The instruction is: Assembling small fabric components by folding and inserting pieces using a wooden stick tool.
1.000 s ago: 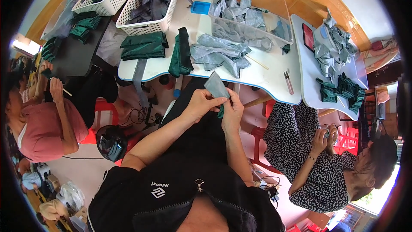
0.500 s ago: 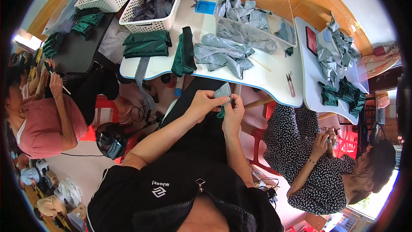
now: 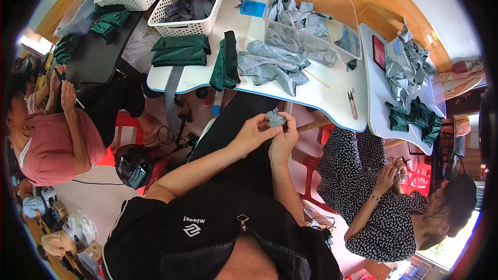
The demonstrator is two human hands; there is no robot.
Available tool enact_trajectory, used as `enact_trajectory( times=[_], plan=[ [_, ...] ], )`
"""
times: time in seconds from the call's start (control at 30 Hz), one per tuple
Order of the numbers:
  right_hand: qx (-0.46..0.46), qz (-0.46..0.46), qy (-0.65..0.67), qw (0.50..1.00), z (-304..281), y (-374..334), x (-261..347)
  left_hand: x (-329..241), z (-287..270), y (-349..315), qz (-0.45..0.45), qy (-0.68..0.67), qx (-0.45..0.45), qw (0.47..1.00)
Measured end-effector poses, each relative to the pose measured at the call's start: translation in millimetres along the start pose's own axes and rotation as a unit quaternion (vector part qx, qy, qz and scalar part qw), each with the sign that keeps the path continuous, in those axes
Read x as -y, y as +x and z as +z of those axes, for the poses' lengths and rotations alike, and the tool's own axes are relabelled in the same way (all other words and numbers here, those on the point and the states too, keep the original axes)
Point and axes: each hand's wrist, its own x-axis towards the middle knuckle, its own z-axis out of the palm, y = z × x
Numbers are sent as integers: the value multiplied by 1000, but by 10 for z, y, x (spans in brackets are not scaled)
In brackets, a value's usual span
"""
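Note:
Between my two hands, over my lap, is a small crumpled piece of grey-green fabric (image 3: 275,118). My left hand (image 3: 254,134) pinches it from the left, thumb and fingers closed on it. From the right, my right hand (image 3: 283,136) grips the same piece, with its fingers bent round the lower side. Most of the cloth is hidden by my fingers. Just beyond my hands, on the white table (image 3: 199,80), lie a pile of pale grey fabric strips (image 3: 272,66), a folded dark green velvet piece (image 3: 225,62) and a green velvet stack (image 3: 180,51).
A white basket (image 3: 195,27) and a clear plastic bin (image 3: 340,46) of fabric stand at the back. Small scissors (image 3: 353,105) and a thin stick (image 3: 317,79) lie near the table's right edge. One person (image 3: 62,140) sits left, another (image 3: 386,202) right, both with busy hands.
The fabric between my hands stood up as a flat pointed flap with green below; it is now bunched into a small grey-green wad. The view has shifted slightly.

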Motion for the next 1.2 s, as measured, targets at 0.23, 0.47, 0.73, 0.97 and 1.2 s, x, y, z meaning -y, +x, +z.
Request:
enact_trajectory(
  times=[0.23, 0.47, 0.73, 0.97, 1.2],
  plan=[
    [-18, 19, -77, 997, 121, -36, -127, 340, -5, 282, 121, 37, -123, 984],
    [49, 62, 36, 996, 37, -301, -419, 102, -395, 501, 142, 176, -147, 963],
    [233, 268, 104, 929, 76, -586, -196, 17, -801, 499, 174, 338, -70, 922],
    [544, 308, 280, 729, -29, -865, -231, 100, -708, 214, 158, 413, 241, 864],
    [431, 310, 598, 600, -340, -459, 1, -447, -833, 24, 111, -39, 142, 983]
  ],
)
